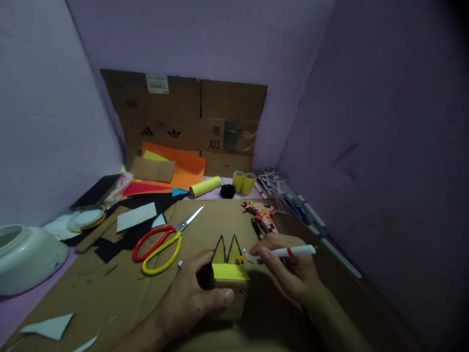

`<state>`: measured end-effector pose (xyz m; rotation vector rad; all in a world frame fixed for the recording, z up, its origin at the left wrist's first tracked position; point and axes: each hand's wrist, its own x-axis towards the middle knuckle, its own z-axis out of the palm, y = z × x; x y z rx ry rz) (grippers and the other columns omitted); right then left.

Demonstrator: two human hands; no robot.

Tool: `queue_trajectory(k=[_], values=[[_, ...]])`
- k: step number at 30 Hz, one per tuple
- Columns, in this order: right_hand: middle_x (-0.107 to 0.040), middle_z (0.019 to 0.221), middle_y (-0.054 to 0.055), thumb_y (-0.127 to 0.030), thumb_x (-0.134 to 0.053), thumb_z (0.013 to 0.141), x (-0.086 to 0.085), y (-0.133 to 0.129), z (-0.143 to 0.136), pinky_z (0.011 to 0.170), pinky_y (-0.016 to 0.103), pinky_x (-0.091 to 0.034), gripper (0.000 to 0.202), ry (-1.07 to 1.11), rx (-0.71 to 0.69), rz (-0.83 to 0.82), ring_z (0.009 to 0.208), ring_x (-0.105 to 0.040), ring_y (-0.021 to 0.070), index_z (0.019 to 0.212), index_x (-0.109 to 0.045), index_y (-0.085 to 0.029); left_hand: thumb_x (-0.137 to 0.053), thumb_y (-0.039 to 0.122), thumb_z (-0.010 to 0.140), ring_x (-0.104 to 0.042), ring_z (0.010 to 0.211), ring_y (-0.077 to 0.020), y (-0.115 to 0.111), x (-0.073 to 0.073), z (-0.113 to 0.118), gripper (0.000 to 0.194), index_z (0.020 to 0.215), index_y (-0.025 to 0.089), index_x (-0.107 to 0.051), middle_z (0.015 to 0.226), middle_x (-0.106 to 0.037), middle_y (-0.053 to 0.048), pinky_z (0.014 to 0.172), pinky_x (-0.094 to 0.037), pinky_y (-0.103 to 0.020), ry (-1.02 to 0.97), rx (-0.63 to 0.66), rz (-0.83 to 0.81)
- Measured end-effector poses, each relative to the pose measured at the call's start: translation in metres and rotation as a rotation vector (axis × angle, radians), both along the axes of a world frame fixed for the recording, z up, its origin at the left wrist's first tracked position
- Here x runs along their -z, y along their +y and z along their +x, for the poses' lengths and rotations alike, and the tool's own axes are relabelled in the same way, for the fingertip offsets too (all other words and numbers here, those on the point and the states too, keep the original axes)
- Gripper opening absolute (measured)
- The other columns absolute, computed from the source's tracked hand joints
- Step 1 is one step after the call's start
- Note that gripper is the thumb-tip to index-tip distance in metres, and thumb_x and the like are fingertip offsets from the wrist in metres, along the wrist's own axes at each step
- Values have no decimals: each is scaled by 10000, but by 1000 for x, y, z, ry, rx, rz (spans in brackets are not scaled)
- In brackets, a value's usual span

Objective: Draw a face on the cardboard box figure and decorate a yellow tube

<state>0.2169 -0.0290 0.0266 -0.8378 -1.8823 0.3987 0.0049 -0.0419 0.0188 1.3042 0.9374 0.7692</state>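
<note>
My left hand (198, 288) is closed around a small cardboard box (230, 300), thumb across its near face. Yellow paper (230, 272) covers the top of the box. Two pointed ear-like pieces (219, 252) with dark outlines rise behind that yellow strip. Pinched in my right hand (293, 269) is a white marker (298, 251) with a red band, lying nearly level. Its yellow tip is at the right pointed piece; whether it touches, I cannot tell. Red and yellow handled scissors (179, 230) lie open on the cardboard, left of the box.
A white ceramic bowl (31, 259) stands at far left. Paper scraps (136, 216) lie nearby. Yellow tubes (205, 186), black yarn (227, 191) and orange paper (186, 166) are at the back, before an upright cardboard panel (234, 105). Patterned pieces (264, 212) and white sticks (311, 210) lie right.
</note>
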Motion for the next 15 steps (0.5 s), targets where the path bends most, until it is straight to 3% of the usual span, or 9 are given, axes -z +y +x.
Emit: queue_trajectory(k=[3,9,15], values=[[-671,607,28,-174,-533,890,0,-1,0,501,245,-446,213,4,-17,-16,521,-615,138,733,-678,-170,-728,278,612,-585,786,-227,1,3,-1,286,848,171,-607,833,-665,-27,690,-434,-314,26,-6,22],[-689,674,34,-173,-527,905,2,-2,1,505,249,-451,190,108,15,8,557,-617,142,830,-702,-181,-744,273,611,-614,893,-277,1,3,-1,357,938,185,-634,876,-681,-30,778,-462,-355,-16,17,-13],[-681,630,46,-207,-530,909,2,-2,-1,531,258,-451,229,-16,-51,-47,553,-624,147,748,-683,-151,-735,295,598,-560,746,-206,0,-1,-1,306,850,166,-620,774,-629,-2,651,-416,-284,90,-41,29]])
